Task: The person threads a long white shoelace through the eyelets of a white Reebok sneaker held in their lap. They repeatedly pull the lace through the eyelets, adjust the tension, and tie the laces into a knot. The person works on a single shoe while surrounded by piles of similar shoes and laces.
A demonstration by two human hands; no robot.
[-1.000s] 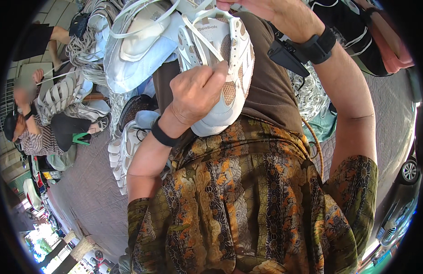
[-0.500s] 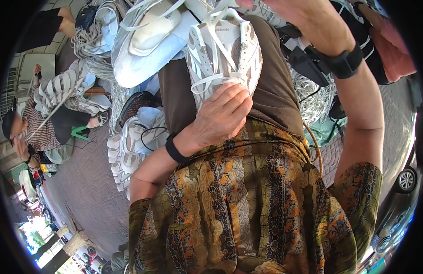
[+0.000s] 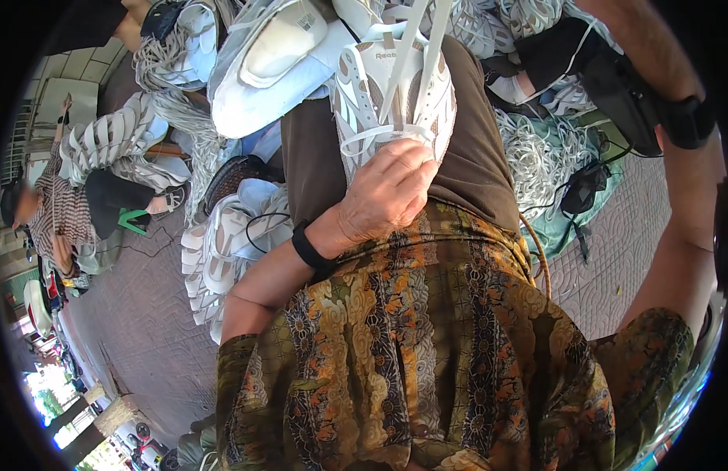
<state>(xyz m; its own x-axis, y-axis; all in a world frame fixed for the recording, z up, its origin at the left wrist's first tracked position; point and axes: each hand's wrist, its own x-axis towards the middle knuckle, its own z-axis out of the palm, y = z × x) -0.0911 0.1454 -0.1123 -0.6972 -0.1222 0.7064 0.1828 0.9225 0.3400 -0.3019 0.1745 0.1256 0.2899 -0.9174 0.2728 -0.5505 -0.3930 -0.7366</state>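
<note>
A white and beige sneaker (image 3: 438, 102) lies on my lap with its tongue end away from me. My left hand (image 3: 389, 188) is closed over the front of the shoe, fingers pinched at the lowest lace row; what sits under the fingertips is hidden. A flat white shoelace (image 3: 398, 67) passes through the lower eyelets, and its two lengths rise taut past the upper edge of the picture. The upper eyelets on both sides are unlaced. My right forearm (image 3: 643, 39) reaches up and out of the picture at the top right, so the right hand is out of sight.
White shoe uppers (image 3: 281, 47) are piled beyond my left knee, with more stacked shoes (image 3: 223, 251) beside my left leg. A heap of white laces (image 3: 537, 161) rests on green cloth (image 3: 603, 184) to the right. Another person (image 3: 65, 204) sits at far left.
My right hand has moved up and right, out of view, and the lace lengths have gone from loose to stretched. The left hand keeps its hold on the shoe.
</note>
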